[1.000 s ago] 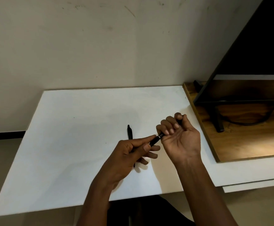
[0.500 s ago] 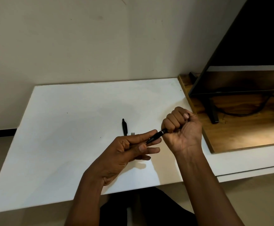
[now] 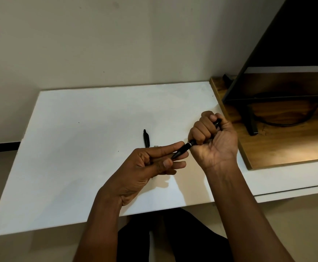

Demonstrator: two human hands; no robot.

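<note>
Black pen held above the white table by 2 hands. Right hand: fingers curled in a fist around the pen's upper part. Left hand: thumb and fingers pinching the tapered lower end. A 2nd black pen piece lies on the table just beyond the left hand.

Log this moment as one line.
left hand pinches pen front | right hand grips its rear | black piece lies on white table

Slim black silver-ringed pen slants up to the right.
</note>
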